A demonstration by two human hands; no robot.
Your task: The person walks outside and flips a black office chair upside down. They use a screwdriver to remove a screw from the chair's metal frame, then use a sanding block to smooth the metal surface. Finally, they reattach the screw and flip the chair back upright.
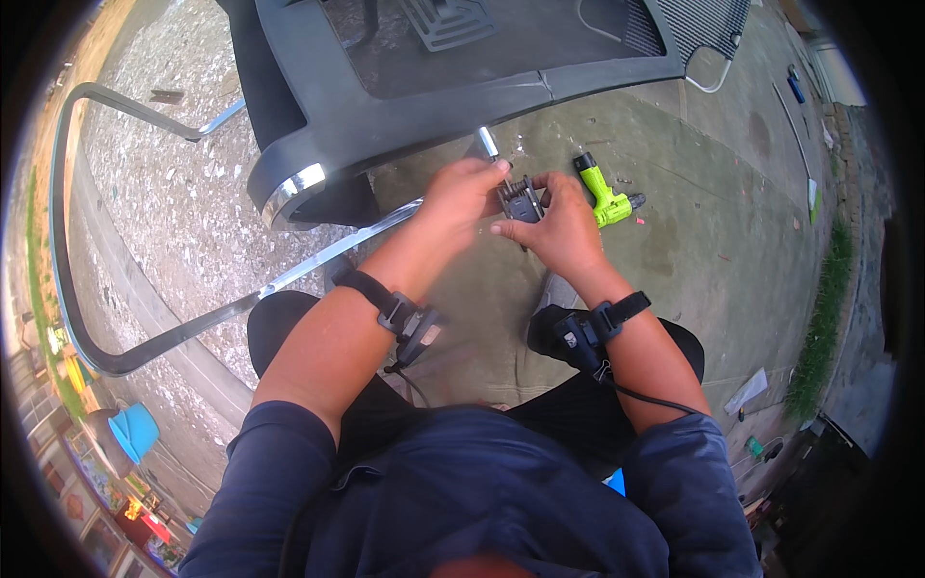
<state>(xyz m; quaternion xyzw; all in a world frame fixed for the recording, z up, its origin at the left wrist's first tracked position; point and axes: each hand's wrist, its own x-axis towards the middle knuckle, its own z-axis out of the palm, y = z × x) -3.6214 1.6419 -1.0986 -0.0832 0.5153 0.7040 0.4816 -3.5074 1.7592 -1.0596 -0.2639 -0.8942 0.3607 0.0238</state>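
My left hand (461, 197) and my right hand (568, 229) meet just below a grey-framed chair. Between them they grip a small dark metal mechanism (521, 202) with what looks like a coil spring on it. The right thumb presses its near side, while the right fingers curl behind it. A shiny metal cylinder (488, 144) on a thin rod juts out past my left fingertips; whether it joins the mechanism is hidden. The chair frame (453, 101), with dark mesh and a chrome end cap (294, 193), lies over the ground in front of me.
A lime-green cordless drill (605, 193) lies right of my right hand, with small hardware near it. On the left a bent metal tube frame (183, 329) rests over speckled ground. Another mesh chair part (699, 39) is at the far right. A blue bucket (135, 430) stands lower left.
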